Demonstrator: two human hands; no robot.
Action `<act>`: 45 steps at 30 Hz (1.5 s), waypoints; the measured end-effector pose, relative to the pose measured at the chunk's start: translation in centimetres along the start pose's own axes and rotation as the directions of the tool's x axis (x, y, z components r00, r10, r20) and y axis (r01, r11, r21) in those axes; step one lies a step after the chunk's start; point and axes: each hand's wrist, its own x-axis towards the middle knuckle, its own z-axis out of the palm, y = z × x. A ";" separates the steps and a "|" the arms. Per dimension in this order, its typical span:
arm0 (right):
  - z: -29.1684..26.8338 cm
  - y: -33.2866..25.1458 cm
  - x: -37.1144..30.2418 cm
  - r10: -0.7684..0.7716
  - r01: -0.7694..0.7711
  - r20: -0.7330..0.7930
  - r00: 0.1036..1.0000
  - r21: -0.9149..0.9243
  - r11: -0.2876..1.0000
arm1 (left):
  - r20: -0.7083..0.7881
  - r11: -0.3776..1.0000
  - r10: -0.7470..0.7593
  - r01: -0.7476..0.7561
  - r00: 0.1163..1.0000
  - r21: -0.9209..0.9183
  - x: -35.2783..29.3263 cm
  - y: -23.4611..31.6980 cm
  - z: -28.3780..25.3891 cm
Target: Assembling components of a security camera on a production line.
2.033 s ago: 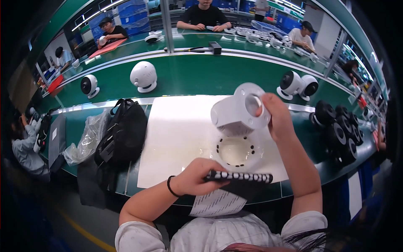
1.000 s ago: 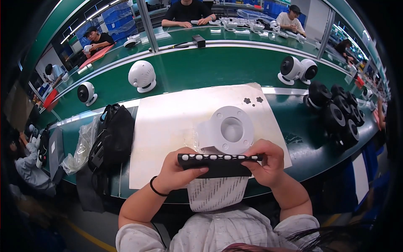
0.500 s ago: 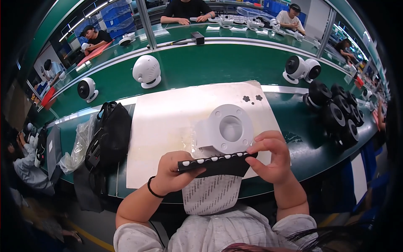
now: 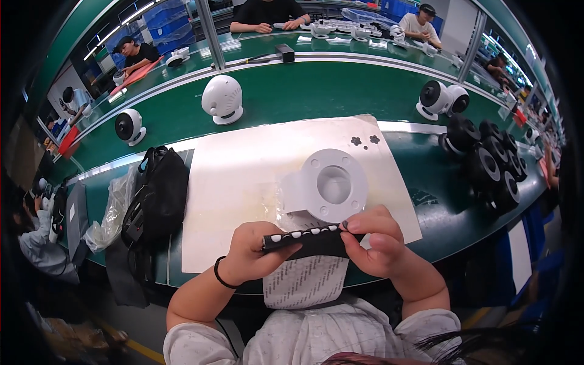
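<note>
My left hand [image 4: 258,252], a dark band at its wrist, grips one end of a black sheet of adhesive pads [image 4: 319,244]. White rounded spots line the sheet's folded upper edge, and its printed white backing paper [image 4: 304,283] hangs down toward my lap. At the sheet's right end, my right hand [image 4: 377,240] pinches a small dark round pad [image 4: 345,225] between thumb and finger; whether it has fully come off the sheet I cannot tell. Just beyond both hands lies a white ring-shaped base [image 4: 359,188] with small round recesses and a central hollow.
The base rests on a pale board [image 4: 225,182] with dark flower-shaped pieces [image 4: 356,141] on it. A black bag [image 4: 159,194] and clear plastic [image 4: 118,210] lie left. Black round parts [image 4: 486,164] are heaped right. White cameras [image 4: 222,100] stand on the green belt [image 4: 304,91]; people work beyond.
My right hand has moved left along the sheet's edge, and its fingers have closed on a small dark pad. The cameras on the belt have shifted slightly to the right.
</note>
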 end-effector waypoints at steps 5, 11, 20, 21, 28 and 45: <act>-0.5 -0.2 0.1 -0.070 0.065 0.098 0.993 0.048 0.997 | 0.002 0.998 -0.069 0.069 0.998 0.010 0.0 -0.1 0.1; -1.2 0.3 0.7 0.003 -0.011 -0.059 0.998 -0.142 0.990 | -0.028 0.999 -0.036 0.035 0.999 -0.022 0.2 0.3 0.5; -0.2 0.3 -0.2 0.077 -0.075 -0.023 0.997 0.079 0.994 | 0.001 0.998 -0.064 0.064 0.998 -0.010 0.1 0.1 0.4; 0.0 0.4 -0.5 0.078 -0.076 -0.023 0.997 0.079 0.994 | -0.004 0.998 -0.061 0.061 0.998 -0.006 0.1 0.0 0.5; -0.3 0.0 -0.5 -0.099 0.104 -0.104 0.990 0.037 0.994 | -0.016 0.964 -0.222 0.217 0.975 -0.151 0.4 0.3 0.8; -2.6 0.8 1.1 0.191 -0.169 0.057 0.980 -0.268 0.948 | 0.039 0.996 -0.086 0.087 0.996 -0.025 0.6 -0.3 1.1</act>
